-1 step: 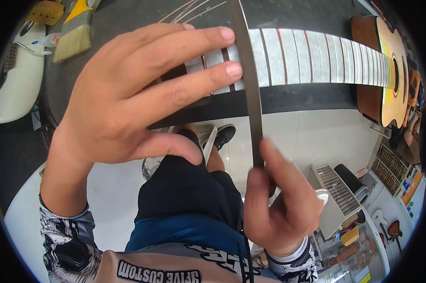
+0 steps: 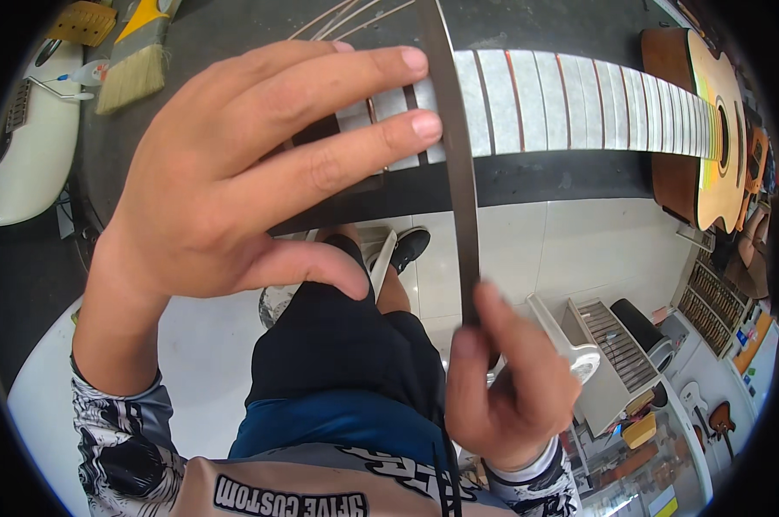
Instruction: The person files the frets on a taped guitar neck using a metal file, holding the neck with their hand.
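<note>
An acoustic guitar (image 2: 707,73) lies across the dark bench, its fretboard (image 2: 540,103) covered with pale strips between the frets. A long flat dark metal file (image 2: 461,185) crosses the neck. Its near end is gripped by my right hand (image 2: 517,392), between thumb and fingers, and that hand is slightly blurred. My left hand (image 2: 204,177) is spread over the headstock end of the neck. Two of its fingertips touch or nearly touch the file's left edge, and its thumb hangs off the bench edge. The hand hides much of the headstock.
Loose strings (image 2: 346,17) stick out beyond my left hand. A paintbrush (image 2: 135,77), a small bottle (image 2: 92,73) and a white guitar body (image 2: 49,164) lie at the left. A drawer unit (image 2: 609,345) stands on the floor to the right. My legs are below the bench edge.
My right hand has moved slightly toward me, drawing the file with it across the neck. My left hand has stayed almost still.
</note>
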The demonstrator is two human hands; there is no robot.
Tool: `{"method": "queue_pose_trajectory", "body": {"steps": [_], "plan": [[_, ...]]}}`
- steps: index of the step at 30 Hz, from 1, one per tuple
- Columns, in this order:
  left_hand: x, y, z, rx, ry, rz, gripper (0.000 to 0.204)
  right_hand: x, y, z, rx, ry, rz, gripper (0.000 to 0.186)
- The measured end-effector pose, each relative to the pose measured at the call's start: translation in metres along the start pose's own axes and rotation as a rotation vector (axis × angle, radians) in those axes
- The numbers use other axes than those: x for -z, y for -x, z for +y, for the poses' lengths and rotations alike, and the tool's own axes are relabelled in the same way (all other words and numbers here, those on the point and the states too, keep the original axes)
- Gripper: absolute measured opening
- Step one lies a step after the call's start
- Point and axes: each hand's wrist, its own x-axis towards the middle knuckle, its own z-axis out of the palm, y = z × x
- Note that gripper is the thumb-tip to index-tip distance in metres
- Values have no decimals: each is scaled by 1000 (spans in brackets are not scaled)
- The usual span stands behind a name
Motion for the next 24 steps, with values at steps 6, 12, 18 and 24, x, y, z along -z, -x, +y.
{"method": "queue_pose_trajectory", "body": {"steps": [6, 12, 18, 24], "plan": [[0, 0, -1, -28, -21, -2, 85, 38, 73, -6, -75, -33, -127, 51], [0, -3, 5, -14, -68, -50, 87, 25, 33, -4, -83, -4, -83, 48], [-34, 15, -9, -134, 25, 302, 91, -7, -34, -5, -60, -58, -23, 33], [-11, 1, -1, -138, -72, 137, 90, 14, 35, 4, 0, -6, -2, 47]]}}
